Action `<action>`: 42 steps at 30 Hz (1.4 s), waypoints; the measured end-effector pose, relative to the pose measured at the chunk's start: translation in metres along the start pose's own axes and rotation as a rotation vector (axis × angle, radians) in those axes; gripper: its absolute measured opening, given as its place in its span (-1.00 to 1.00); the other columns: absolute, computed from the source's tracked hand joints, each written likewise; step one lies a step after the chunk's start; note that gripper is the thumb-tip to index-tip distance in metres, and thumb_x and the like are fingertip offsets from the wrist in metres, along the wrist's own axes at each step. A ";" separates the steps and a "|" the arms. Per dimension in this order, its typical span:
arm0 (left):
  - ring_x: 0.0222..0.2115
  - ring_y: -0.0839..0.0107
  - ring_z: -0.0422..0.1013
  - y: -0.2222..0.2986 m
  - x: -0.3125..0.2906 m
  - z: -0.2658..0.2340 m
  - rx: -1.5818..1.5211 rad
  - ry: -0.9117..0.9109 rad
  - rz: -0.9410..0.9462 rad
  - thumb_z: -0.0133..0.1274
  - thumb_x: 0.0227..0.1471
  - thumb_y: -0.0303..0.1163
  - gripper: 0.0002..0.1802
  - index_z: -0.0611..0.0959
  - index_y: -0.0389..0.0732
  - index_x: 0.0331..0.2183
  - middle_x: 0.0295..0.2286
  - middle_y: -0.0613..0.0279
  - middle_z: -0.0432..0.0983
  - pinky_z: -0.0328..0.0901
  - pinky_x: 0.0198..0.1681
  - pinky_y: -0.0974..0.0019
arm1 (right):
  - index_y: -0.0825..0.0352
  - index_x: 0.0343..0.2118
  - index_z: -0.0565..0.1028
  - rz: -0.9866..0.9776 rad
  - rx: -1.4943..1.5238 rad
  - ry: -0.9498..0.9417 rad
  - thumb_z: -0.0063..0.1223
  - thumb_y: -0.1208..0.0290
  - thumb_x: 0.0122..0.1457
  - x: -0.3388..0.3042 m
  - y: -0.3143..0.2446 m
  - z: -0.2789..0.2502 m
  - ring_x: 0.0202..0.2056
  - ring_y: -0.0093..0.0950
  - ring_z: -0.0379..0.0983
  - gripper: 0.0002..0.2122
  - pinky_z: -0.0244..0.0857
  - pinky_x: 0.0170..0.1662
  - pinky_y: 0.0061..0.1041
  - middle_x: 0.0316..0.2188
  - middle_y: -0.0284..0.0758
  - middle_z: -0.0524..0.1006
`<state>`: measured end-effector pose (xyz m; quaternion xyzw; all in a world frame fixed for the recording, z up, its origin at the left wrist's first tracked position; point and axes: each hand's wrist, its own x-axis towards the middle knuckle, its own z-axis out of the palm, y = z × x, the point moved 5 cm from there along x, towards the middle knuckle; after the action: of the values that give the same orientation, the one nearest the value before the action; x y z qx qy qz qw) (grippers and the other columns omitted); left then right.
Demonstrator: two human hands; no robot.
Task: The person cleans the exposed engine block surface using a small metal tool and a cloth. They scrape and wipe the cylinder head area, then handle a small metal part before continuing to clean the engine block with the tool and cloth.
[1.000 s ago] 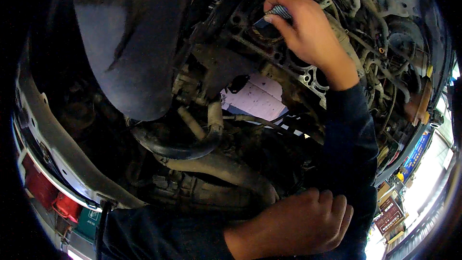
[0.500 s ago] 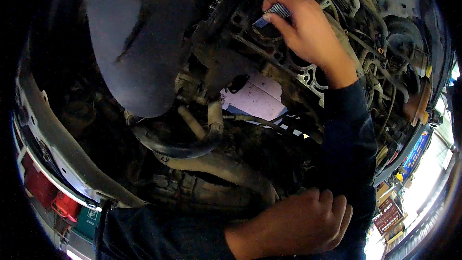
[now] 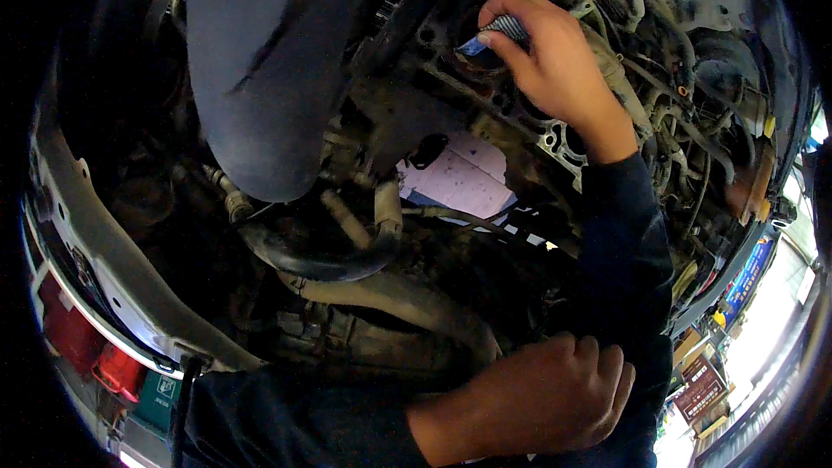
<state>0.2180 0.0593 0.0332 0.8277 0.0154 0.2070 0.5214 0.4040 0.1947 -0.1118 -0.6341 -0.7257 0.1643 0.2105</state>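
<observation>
At the top middle, my right hand (image 3: 555,56) reaches over a dark engine block (image 3: 563,146) with round openings. Its thumb and fingers pinch a small ribbed grey piece with a blue end (image 3: 507,30); the exact kind is unclear. That blue end sits at one of the block's round openings, though contact cannot be made out. My left hand (image 3: 529,399) is at the lower middle, back up and fingers curled into a closed fist beside my right sleeve. Anything inside that fist is hidden.
A smooth dark grey rounded shape (image 3: 269,95) covers the upper left. Below it runs a curved black hose (image 3: 329,264). A pale stained sheet (image 3: 459,173) shows deep in the engine bay. Pipes and wiring crowd the right, and the car's front edge (image 3: 130,295) curves along the left.
My right hand has shifted slightly down with the ribbed piece still pinched. The dark grey rounded shape has moved to the right. My left fist is practically where it was.
</observation>
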 end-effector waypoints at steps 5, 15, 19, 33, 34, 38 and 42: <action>-0.60 0.42 0.37 -0.001 -0.001 0.001 -0.028 0.060 -0.004 0.13 0.09 -0.28 -0.75 0.61 -0.28 -0.46 -0.61 0.30 0.35 0.17 -0.61 0.31 | 0.34 -0.14 0.54 0.008 0.014 -0.006 0.26 0.53 0.24 -0.007 0.001 -0.002 -0.20 -0.12 0.54 -0.83 0.40 -0.16 -0.29 -0.21 -0.19 0.58; -0.61 0.44 0.44 -0.001 -0.002 -0.007 0.185 -0.093 0.024 0.16 0.06 -0.26 -0.82 0.57 -0.12 -0.49 -0.60 0.35 0.37 0.35 -0.59 0.33 | 0.29 -0.14 0.54 0.398 0.064 -0.005 0.23 0.56 0.21 -0.065 -0.026 -0.054 -0.14 0.03 0.50 -0.82 0.40 -0.06 -0.14 -0.24 -0.09 0.55; -0.59 0.32 0.52 -0.007 -0.001 -0.003 0.244 -0.157 -0.032 0.17 0.11 -0.23 -0.80 0.59 -0.13 -0.43 -0.57 0.29 0.46 0.40 -0.57 0.23 | 0.33 -0.11 0.57 0.433 0.105 0.135 0.21 0.61 0.19 -0.123 -0.051 -0.067 -0.12 -0.05 0.55 -0.79 0.43 -0.03 -0.19 -0.20 -0.11 0.58; -0.36 -0.09 0.62 -0.008 0.002 0.013 0.243 -0.259 -0.141 0.14 0.30 0.03 -0.51 0.67 -0.28 -0.16 -0.34 -0.03 0.66 0.52 -0.32 -0.06 | 0.46 -0.02 0.54 0.882 0.912 1.097 0.20 0.65 0.34 -0.254 -0.177 -0.067 -0.35 -0.62 0.55 -0.81 0.44 -0.25 -0.61 -0.33 -0.35 0.63; -0.33 -0.13 0.61 -0.008 0.004 0.014 0.243 -0.292 -0.160 0.14 0.31 0.03 -0.51 0.68 -0.28 -0.17 -0.31 -0.06 0.67 0.51 -0.28 -0.11 | 0.46 -0.01 0.53 0.858 0.955 1.157 0.19 0.64 0.35 -0.256 -0.177 -0.066 -0.35 -0.62 0.55 -0.81 0.44 -0.24 -0.60 -0.33 -0.36 0.63; -0.27 -0.13 0.61 -0.019 0.005 0.025 0.280 -0.505 -0.227 0.17 0.28 -0.01 -0.55 0.71 -0.28 -0.20 -0.28 -0.05 0.67 0.49 -0.20 -0.15 | 0.46 0.01 0.51 0.870 0.903 1.239 0.16 0.64 0.36 -0.271 -0.196 -0.065 -0.35 -0.62 0.54 -0.80 0.43 -0.21 -0.61 -0.32 -0.36 0.61; -0.23 -0.09 0.61 -0.019 -0.007 0.023 0.425 -0.505 -0.179 0.21 0.25 -0.08 -0.58 0.72 -0.26 -0.11 -0.28 -0.03 0.68 0.50 -0.17 -0.07 | 0.45 -0.02 0.53 0.940 0.700 1.131 0.15 0.64 0.36 -0.301 -0.232 -0.072 -0.35 -0.65 0.52 -0.82 0.42 -0.22 -0.62 -0.31 -0.38 0.60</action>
<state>0.2236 0.0469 0.0063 0.9383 0.0010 -0.0590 0.3409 0.2759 -0.1383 0.0378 -0.7571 -0.0744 0.1078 0.6401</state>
